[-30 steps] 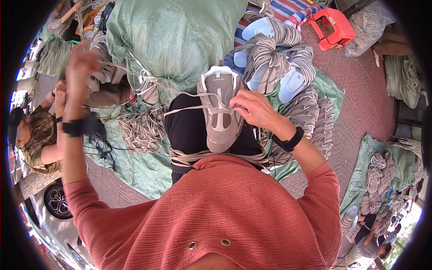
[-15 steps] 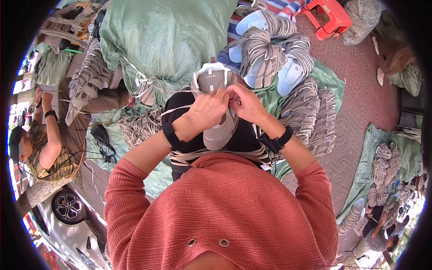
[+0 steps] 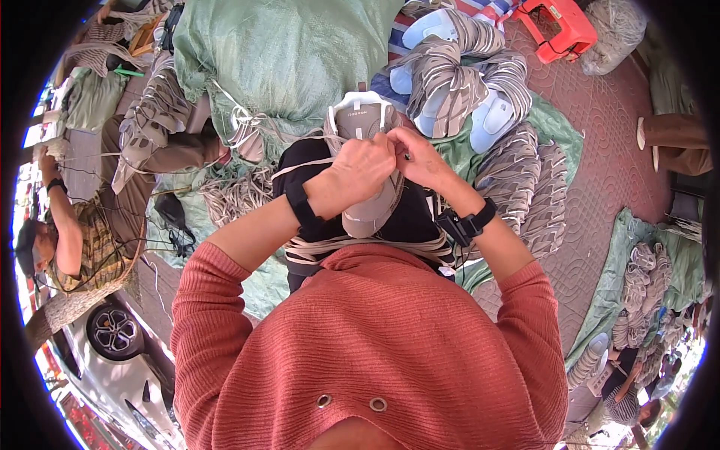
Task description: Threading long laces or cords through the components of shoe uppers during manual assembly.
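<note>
From where I stand, the shoe point(image 3: 365, 223) lies along the person's black-trousered lap point(image 3: 412, 217), toe toward the body and heel by the far edge of the knees, close to a big green sack point(image 3: 289, 60). A little of the lap shows on either side of it. Past the right knee, stacked shoe uppers point(image 3: 511, 169) crowd in on a green tarp point(image 3: 564, 135); beyond its right edge the reddish paving point(image 3: 596, 157) opens out. To the left, a heap of tan cords point(image 3: 236, 199) sits near the knee.

The shoe is grey-brown, with a white-rimmed collar, and a pale lace point(image 3: 304, 169) trails off leftward. The left hand point(image 3: 360, 165) and right hand point(image 3: 421, 159) meet over its middle, fingers bunched together; whether either grip is closed on lace, I can't tell.
</note>
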A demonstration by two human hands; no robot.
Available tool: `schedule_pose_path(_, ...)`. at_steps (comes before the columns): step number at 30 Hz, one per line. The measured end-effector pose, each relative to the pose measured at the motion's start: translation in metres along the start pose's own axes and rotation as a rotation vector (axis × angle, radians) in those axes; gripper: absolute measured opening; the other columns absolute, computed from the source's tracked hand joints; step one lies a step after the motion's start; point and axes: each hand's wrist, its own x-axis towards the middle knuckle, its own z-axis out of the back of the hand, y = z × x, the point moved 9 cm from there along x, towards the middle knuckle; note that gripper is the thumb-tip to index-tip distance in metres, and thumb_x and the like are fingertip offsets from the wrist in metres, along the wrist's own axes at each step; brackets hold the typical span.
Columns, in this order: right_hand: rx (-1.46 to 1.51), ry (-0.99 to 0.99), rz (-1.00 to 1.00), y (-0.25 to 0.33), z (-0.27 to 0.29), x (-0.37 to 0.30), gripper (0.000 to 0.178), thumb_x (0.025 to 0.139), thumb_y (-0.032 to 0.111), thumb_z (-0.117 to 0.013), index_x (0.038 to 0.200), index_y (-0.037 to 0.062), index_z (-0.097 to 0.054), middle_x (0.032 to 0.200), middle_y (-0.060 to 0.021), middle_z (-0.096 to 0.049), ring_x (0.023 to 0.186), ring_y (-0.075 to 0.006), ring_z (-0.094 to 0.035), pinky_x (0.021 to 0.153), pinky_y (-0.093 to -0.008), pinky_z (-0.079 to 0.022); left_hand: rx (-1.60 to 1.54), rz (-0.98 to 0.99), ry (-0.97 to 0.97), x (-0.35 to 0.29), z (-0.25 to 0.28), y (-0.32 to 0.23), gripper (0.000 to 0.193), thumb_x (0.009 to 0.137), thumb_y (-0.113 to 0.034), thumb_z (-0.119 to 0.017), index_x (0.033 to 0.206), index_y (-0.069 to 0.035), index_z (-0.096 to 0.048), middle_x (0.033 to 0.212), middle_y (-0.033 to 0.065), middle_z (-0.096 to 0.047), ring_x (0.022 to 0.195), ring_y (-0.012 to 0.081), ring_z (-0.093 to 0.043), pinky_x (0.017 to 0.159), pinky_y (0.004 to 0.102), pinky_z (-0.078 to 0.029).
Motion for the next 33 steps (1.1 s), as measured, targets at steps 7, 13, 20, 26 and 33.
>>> schedule_pose_path(7,-0.156,0.053,0.047,0.004,-0.010,-0.002,0.033,0.073,-0.010,-0.052,0.103,0.0026,-0.047,0.090,-0.0082,-0.050,0.080,-0.0172,-0.056,0.072,-0.0289,-0.047,-0.538,-0.258,-0.090,-0.013,-0.003,0.031,0.018,0.070,-0.007,-0.061,0.086,-0.003,-0.052,0.079,0.0099,-0.055,0.064,0.0272,-0.060,0.054,0.0368,-0.047)
schedule_pose_path(13,-0.181,0.059,0.155,0.029,-0.007,-0.007,0.026,0.075,-0.008,-0.055,0.098,0.0038,-0.055,0.089,-0.0081,-0.050,0.080,-0.0210,-0.056,0.071,-0.0303,-0.046,-0.792,-0.127,-0.186,-0.042,0.004,0.042,0.018,0.072,0.000,-0.062,0.086,-0.004,-0.051,0.074,0.0070,-0.047,0.059,0.0185,-0.050,0.052,0.0304,-0.042)
schedule_pose_path(20,-0.208,0.232,0.153,0.040,-0.007,0.006,0.022,0.074,-0.001,-0.062,0.093,0.0082,-0.066,0.084,-0.0102,-0.053,0.082,-0.0274,-0.057,0.073,-0.0336,-0.046,-0.637,-0.120,-0.358,-0.038,0.020,0.046,0.019,0.073,-0.005,-0.065,0.085,-0.006,-0.050,0.076,0.0061,-0.050,0.062,0.0236,-0.056,0.054,0.0336,-0.046)
schedule_pose_path(26,0.201,0.512,-0.079,0.017,-0.017,0.018,0.019,0.074,0.000,-0.063,0.093,0.0033,-0.065,0.086,-0.0053,-0.057,0.080,-0.0165,-0.058,0.073,-0.0277,-0.046,-0.605,-0.195,-0.393,-0.035,0.022,0.045,0.018,0.075,-0.003,-0.064,0.087,-0.005,-0.052,0.078,0.0071,-0.050,0.065,0.0250,-0.054,0.057,0.0332,-0.045)
schedule_pose_path(33,0.064,0.493,0.133,0.045,-0.019,0.006,0.010,0.076,0.004,-0.064,0.085,0.0011,-0.061,0.083,-0.0040,-0.056,0.077,-0.0148,-0.057,0.072,-0.0271,-0.046,-0.729,-0.144,-0.316,-0.032,0.009,0.057,0.013,0.078,0.004,-0.054,0.089,-0.003,-0.054,0.084,0.0114,-0.049,0.078,0.0306,-0.054,0.069,0.0364,-0.045)
